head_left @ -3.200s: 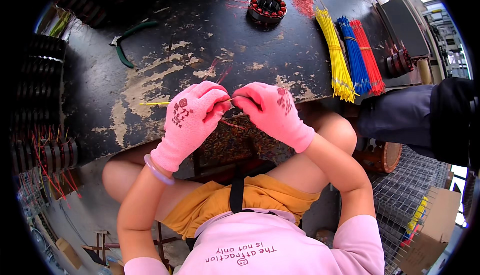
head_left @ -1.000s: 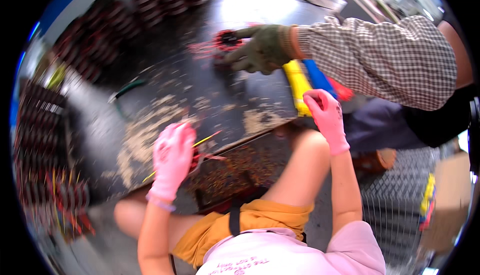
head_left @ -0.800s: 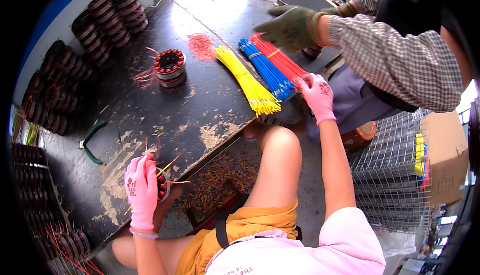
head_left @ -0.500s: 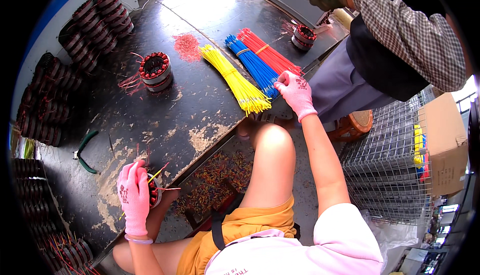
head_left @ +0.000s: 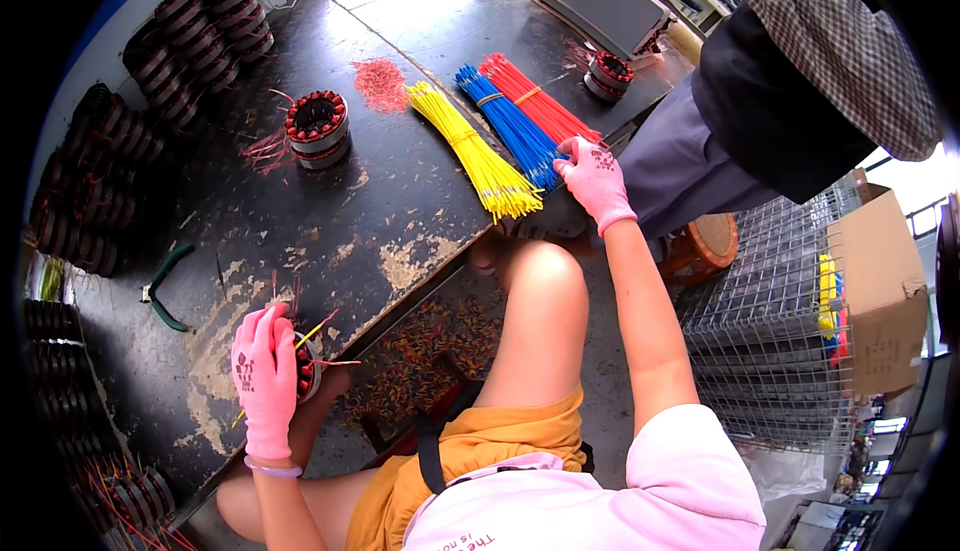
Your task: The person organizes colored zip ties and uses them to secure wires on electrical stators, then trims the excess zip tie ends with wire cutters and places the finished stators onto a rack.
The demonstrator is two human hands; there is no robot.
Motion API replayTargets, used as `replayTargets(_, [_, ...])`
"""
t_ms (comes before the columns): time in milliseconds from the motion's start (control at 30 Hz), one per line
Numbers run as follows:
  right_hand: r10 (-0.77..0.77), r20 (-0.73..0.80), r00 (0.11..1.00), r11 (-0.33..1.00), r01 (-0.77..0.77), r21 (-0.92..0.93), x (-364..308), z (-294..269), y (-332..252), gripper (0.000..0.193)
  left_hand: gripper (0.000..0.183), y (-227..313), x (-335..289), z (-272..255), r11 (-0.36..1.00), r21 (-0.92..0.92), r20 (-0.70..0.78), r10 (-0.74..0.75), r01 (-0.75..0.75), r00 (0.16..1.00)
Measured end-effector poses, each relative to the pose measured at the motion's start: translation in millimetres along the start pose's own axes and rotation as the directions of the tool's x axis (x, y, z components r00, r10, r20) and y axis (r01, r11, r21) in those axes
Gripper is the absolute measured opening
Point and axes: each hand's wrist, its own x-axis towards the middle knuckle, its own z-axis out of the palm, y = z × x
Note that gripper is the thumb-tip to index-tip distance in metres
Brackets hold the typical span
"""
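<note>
Gloved in pink, my left hand (head_left: 264, 371) is wrapped round a motor stator (head_left: 306, 369) at the table's near edge. A yellow wire and red leads stick out of this stator; my fingers cover its left side. My right hand (head_left: 597, 183), in a matching glove, has its fingertips pinched at the near ends of a blue wire bundle (head_left: 510, 126). A tied yellow wire bundle (head_left: 468, 154) lies to its left and a red wire bundle (head_left: 535, 99) to its right.
Stators stand on the table, one (head_left: 318, 131) beyond my left hand; stacked stators (head_left: 185, 46) line the left. Green-handled pliers (head_left: 165, 286) lie nearby. A co-worker (head_left: 780, 101) stands at right, by a wire cage (head_left: 770, 341) and a cardboard box (head_left: 880, 301). Wire scraps cover the floor below.
The view has shifted slightly. My right hand stays at the blue wires' ends, and my left still holds the stator. The co-worker's gloved hand has moved out of view.
</note>
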Motion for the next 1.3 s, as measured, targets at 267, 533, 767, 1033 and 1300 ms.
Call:
replayTargets(267, [-0.005,-0.015,1.000,0.982,0.002,-0.190,-1.9,-11.7,-14.2,0.017,0.027,-2.3,-1.5,1.5,1.000,0.021,-0.005,-0.004,0.004,1.000])
replayTargets(533, [0.021,0.025,0.999,0.985,-0.025,0.172,-17.9,-22.1,6.1,0.020,0.028,-7.5,-3.5,3.1,0.999,0.038,-0.022,0.020,-0.019,1.000])
replayTargets(767, [0.077,0.028,0.997,0.939,-0.082,0.334,-33.4,-21.6,14.0,0.019,0.027,-4.7,-1.7,3.1,1.000,0.023,-0.005,0.002,-0.002,1.000])
replayTargets(1033, [0.235,0.002,0.972,0.887,-0.215,0.409,-79.9,-46.2,36.8,0.017,0.029,0.4,-0.5,4.7,1.000,0.018,0.007,-0.010,0.010,1.000])
replayTargets(1300, [-0.446,-0.036,0.894,0.532,0.298,0.792,-154.4,-86.5,-162.0,0.008,0.041,101.2,18.0,-34.3,0.753,0.466,-0.308,0.630,-0.465,0.713])
